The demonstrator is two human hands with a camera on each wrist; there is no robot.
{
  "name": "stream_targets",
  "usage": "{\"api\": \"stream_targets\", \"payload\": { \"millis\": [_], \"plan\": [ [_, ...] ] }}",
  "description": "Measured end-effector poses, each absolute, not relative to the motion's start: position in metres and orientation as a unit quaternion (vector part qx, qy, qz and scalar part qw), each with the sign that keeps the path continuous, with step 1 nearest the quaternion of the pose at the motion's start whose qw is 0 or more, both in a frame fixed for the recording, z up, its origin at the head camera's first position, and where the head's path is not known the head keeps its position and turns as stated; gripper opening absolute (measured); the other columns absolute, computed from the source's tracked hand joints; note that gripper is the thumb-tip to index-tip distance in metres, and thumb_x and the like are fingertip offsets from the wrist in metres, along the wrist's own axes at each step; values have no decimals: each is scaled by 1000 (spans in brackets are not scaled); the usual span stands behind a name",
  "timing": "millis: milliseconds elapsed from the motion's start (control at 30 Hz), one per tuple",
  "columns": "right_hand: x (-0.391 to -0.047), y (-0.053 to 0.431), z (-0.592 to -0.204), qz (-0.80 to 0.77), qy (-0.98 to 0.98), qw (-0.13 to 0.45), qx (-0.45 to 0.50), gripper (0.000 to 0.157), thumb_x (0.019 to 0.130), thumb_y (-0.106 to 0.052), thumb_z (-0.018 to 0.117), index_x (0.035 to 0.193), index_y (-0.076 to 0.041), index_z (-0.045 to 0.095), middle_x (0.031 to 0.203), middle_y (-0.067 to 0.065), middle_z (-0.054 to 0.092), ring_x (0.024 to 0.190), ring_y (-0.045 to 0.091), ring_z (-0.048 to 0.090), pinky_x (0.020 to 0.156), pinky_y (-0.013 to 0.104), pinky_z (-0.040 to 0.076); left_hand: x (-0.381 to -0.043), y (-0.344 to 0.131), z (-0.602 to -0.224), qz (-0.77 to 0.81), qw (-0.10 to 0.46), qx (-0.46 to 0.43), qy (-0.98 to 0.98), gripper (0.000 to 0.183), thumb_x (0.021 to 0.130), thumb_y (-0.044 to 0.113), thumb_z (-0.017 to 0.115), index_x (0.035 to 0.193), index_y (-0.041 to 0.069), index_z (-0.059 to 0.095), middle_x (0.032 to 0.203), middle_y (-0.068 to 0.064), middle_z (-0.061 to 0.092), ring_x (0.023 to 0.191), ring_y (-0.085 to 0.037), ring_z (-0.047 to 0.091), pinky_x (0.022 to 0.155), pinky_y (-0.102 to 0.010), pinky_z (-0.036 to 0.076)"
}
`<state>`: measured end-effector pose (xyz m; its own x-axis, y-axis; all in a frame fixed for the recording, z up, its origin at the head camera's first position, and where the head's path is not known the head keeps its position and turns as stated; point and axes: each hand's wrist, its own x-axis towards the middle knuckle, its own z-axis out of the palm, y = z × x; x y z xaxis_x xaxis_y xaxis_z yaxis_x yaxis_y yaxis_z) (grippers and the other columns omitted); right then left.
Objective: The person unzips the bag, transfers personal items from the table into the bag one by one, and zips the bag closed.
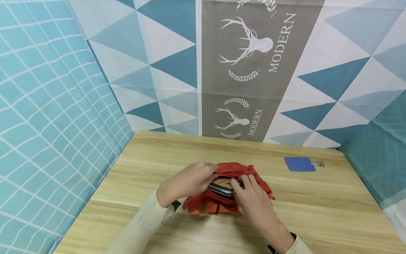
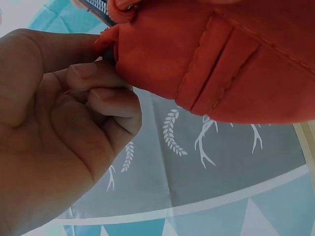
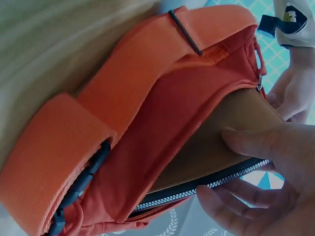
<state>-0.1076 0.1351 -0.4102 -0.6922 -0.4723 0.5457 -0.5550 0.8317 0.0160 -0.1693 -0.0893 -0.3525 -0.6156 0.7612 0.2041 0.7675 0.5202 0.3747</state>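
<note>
A red-orange waist bag is unzipped on the wooden table, held between both hands. Its wide orange strap and black buckle show in the right wrist view. Inside the bag's mouth lies a brown wallet with a black-edged silver zipper. My right hand pinches the wallet, thumb on its brown face and fingers by the zipper. With thumb and fingertips, my left hand pinches the bag's end beside the opening, as the left wrist view shows. The wallet's lower part is hidden in the bag.
A blue card holder with a metal clip lies at the back right of the table. Behind the table hangs a patterned cloth with deer heads and triangles. Blue checked cloth covers the left side.
</note>
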Motion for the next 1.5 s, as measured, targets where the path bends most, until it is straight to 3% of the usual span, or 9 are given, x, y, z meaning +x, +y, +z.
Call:
{"api": "stream_targets", "payload": {
  "millis": [133,267,367,500,700,867,967,1167,1500],
  "plan": [
    [-103,137,-407,90,-905,286,302,48,76,-15,85,119,-12,62,105,11,61,90,26,61,60,35,54,-169,-90,-353,-217,9,-436,-873,17,102,10,55,85,12,57,67,6,50,55,-3,43,52,-17,40],
    [-95,136,-400,117,-881,322,325,28,97,-26,62,116,-7,63,93,9,60,72,19,60,55,29,51,-170,-91,-352,-214,20,-438,-873,18,101,9,55,83,12,56,66,6,48,55,-3,42,53,-17,40],
    [-92,131,-400,132,-866,350,332,38,106,-31,39,111,-3,64,80,4,59,58,14,55,46,24,43,-170,-90,-351,-213,25,-439,-873,21,101,8,55,81,13,54,65,6,46,55,-4,41,52,-17,39],
    [-91,123,-405,146,-856,353,348,40,108,-31,37,111,-2,64,73,1,62,53,12,57,43,20,42,-170,-90,-352,-211,22,-445,-870,21,100,7,55,80,13,55,65,6,46,56,-4,41,52,-16,38],
    [-95,120,-414,171,-847,316,391,33,107,-30,45,119,-8,67,92,0,63,71,10,59,56,19,48,-169,-90,-355,-213,19,-451,-866,22,100,9,56,79,13,55,63,7,44,55,-4,39,52,-16,36],
    [-101,124,-418,133,-858,296,398,37,107,-34,42,129,-13,64,122,9,60,108,24,58,85,38,53,-167,-91,-356,-216,16,-454,-864,21,100,6,55,80,12,56,63,8,44,55,-3,39,51,-15,36],
    [-102,124,-420,105,-854,300,413,41,110,-32,34,134,-11,61,130,11,62,118,28,58,95,44,50,-166,-90,-357,-214,17,-456,-864,20,101,6,54,81,12,56,65,8,44,56,-3,39,52,-15,36],
    [-93,123,-415,80,-846,327,412,50,111,-18,18,127,-7,64,118,9,69,108,26,65,86,42,52,-165,-89,-357,-213,23,-452,-866,22,100,7,55,79,14,53,64,8,43,57,-4,39,54,-16,36],
    [-75,109,-411,96,-865,348,348,45,111,-22,28,112,-5,70,95,8,63,82,22,58,67,34,49,-161,-83,-355,-220,16,-477,-851,24,99,5,56,78,14,53,63,7,43,56,-3,38,52,-13,34]
  ]
}}
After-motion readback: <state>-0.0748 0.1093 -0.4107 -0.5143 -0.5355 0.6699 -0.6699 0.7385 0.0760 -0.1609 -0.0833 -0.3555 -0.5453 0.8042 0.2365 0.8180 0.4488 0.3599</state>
